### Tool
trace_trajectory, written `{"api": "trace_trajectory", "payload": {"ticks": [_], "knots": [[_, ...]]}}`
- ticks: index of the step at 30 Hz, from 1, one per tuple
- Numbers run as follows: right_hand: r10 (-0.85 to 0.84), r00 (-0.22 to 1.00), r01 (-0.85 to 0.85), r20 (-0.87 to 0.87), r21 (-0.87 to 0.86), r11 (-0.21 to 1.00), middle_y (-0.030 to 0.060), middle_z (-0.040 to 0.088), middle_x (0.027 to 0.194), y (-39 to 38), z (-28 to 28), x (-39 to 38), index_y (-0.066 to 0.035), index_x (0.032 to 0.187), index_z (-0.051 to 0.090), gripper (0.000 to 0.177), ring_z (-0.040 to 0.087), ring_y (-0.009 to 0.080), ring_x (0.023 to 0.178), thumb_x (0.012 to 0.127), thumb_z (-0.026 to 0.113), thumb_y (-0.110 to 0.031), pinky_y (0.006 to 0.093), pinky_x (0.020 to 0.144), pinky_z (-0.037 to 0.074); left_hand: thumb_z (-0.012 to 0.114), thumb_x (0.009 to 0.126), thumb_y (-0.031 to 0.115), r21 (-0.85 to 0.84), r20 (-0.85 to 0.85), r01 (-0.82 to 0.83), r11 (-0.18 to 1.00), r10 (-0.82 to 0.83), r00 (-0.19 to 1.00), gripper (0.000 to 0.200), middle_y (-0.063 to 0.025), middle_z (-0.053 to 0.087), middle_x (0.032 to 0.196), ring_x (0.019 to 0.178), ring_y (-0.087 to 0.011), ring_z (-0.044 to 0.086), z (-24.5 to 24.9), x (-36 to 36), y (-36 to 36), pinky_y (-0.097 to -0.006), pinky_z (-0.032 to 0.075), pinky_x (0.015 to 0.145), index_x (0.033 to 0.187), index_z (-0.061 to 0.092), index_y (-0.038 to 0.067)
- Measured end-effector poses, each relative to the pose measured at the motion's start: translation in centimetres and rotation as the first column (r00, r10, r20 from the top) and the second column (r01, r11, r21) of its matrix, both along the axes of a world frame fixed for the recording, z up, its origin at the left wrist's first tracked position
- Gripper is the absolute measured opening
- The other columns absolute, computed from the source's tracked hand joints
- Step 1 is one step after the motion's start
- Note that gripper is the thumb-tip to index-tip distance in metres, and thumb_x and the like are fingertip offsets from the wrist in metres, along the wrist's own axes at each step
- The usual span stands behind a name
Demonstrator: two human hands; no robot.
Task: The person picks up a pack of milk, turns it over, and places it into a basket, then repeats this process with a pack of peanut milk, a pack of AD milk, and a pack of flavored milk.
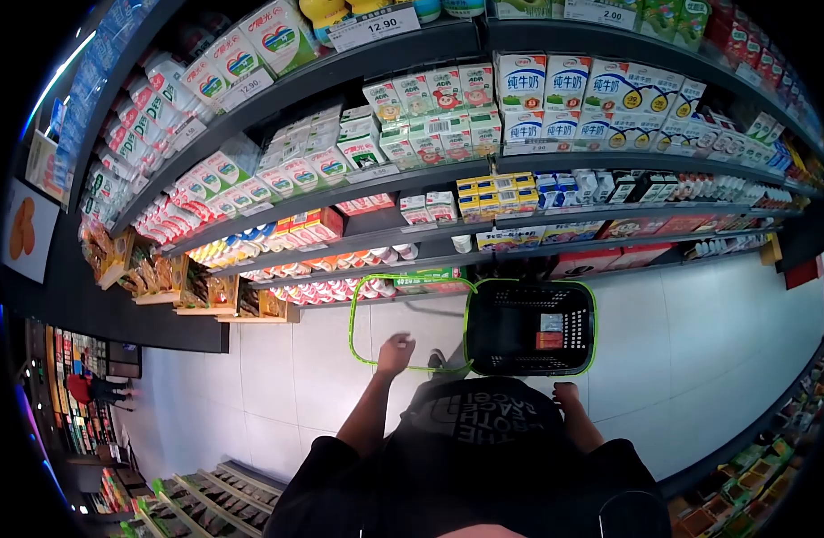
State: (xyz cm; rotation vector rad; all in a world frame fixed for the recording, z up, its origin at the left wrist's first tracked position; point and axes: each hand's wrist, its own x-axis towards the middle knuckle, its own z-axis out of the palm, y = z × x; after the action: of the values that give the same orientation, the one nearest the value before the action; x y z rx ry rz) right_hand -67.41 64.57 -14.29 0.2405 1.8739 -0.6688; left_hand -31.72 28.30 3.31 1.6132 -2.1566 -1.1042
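A black shopping basket [483, 345] with a green rim is in front of me, right of centre. Its green handle loop [353, 321] reaches out to the left. Inside the basket lie a red-and-orange pack [549, 340] and a pale pack [552, 321]. My left hand [396, 353] hangs over the near side of the handle loop, fingers loosely curved and nothing in them; the loop passes behind the wrist. Close below the basket's near right corner is my right hand [566, 393], its small, dark fingers bent inward.
Curved shelves hold milk cartons [522, 82], yellow packs [496, 195] and price tags [374, 30]. Wooden crates [216, 300] with bagged goods stand left. A slatted rack [205, 502] is at lower left, another display [771, 475] at lower right. A person in red [78, 387] is far left.
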Motion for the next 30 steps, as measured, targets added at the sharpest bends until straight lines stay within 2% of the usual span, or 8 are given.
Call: {"api": "trace_trajectory", "payload": {"ticks": [1,3,8,10,14,22,26,30], "knots": [[0.008,1.0,-0.008,-0.007,0.019,1.0,0.0105,0.063,0.07,0.6,-0.2,-0.5,-0.005,0.085,0.064,0.016,0.062,0.0251,0.056,0.085,0.057,-0.019,0.0422,0.045,0.05,0.069,0.086,0.029,0.046,-0.055,-0.015,0.999,0.018,0.998,0.042,-0.0179,0.071,0.098,0.092,-0.0307,0.069,2.5,-1.7,-0.5,-0.0387,0.054,0.082,0.115,0.066,-0.001],[0.023,1.0,-0.023,-0.001,0.025,0.999,0.01,0.062,0.075,0.8,0.6,-1.9,-0.008,0.09,0.061,0.013,0.059,0.0244,0.059,0.088,0.056,-0.019,0.0422,0.05,0.049,0.07,0.083,0.023,-0.251,-0.054,0.102,0.963,-0.119,0.991,0.043,-0.022,0.068,0.107,0.098,-0.0335,0.067,5.4,-4.0,-2.5,-0.0417,0.052,0.088,0.117,0.063,-0.002],[-0.077,0.994,0.075,-0.072,-0.029,0.997,0.0073,0.063,0.085,0.3,1.8,-4.6,-0.007,0.103,0.062,0.026,0.061,0.0233,0.068,0.087,0.061,-0.028,0.0428,0.058,0.052,0.07,0.084,0.017,-0.589,0.0,0.149,0.794,-0.185,0.983,0.052,-0.0249,0.063,0.119,0.105,-0.0384,0.064,21.8,-11.9,-7.0,-0.0443,0.052,0.089,0.131,0.055,0.001],[-0.097,0.991,0.093,-0.092,-0.048,0.995,0.0073,0.062,0.085,-0.3,2.8,-5.2,-0.007,0.103,0.062,0.025,0.062,0.0236,0.07,0.087,0.061,-0.027,0.0424,0.059,0.053,0.07,0.083,0.016,-0.863,0.021,0.166,0.477,-0.295,0.955,0.054,-0.0252,0.06,0.125,0.117,-0.0399,0.059,26.6,-14.3,-9.2,-0.0446,0.049,0.095,0.133,0.054,0.0],[-0.13,0.987,0.123,-0.097,-0.075,0.99,0.0073,0.063,0.088,-0.9,4.5,-4.8,-0.007,0.104,0.062,0.023,0.063,0.0237,0.071,0.088,0.06,-0.023,0.0418,0.061,0.054,0.071,0.08,0.014,-0.947,0.156,0.229,0.225,-0.303,0.94,0.063,-0.0204,0.054,0.137,0.133,-0.0362,0.047,34.2,-18.8,-12.4,-0.0457,0.04,0.107,0.137,0.05,0.0],[-0.131,0.991,0.131,0.022,-0.015,0.991,0.0113,0.066,0.084,3.9,1.6,-2.7,-0.005,0.098,0.063,0.019,0.064,0.0244,0.065,0.089,0.056,-0.019,0.0392,0.05,0.05,0.072,0.079,0.033,-0.905,0.329,0.342,0.254,-0.093,0.94,0.08,-0.0171,0.041,0.148,0.139,-0.0337,0.037,37.2,-24.8,-19.9,-0.0618,0.028,0.11,0.146,0.038,0.005],[-0.162,0.985,0.164,-0.063,0.019,0.986,0.0089,0.065,0.073,5.2,3.2,-0.6,-0.008,0.081,0.063,0.019,0.056,0.0192,0.058,0.087,0.057,-0.025,0.0386,0.049,0.039,0.073,0.078,0.035,-0.882,0.337,0.338,0.329,-0.061,0.939,0.082,-0.0168,0.043,0.145,0.137,-0.0336,0.039,36.1,-25.4,-20.9,-0.0633,0.028,0.11,0.146,0.037,0.006],[-0.107,0.993,0.109,-0.058,0.033,0.994,0.009,0.062,0.07,5.3,4.7,0.0,-0.005,0.082,0.063,0.019,0.053,0.0195,0.056,0.085,0.058,-0.024,0.0384,0.048,0.037,0.072,0.077,0.033,-0.89,0.312,0.323,0.323,-0.086,0.946,0.08,-0.0147,0.045,0.143,0.135,-0.0323,0.041,35.8,-25.2,-20.6,-0.0645,0.027,0.11,0.144,0.039,0.007]]}}
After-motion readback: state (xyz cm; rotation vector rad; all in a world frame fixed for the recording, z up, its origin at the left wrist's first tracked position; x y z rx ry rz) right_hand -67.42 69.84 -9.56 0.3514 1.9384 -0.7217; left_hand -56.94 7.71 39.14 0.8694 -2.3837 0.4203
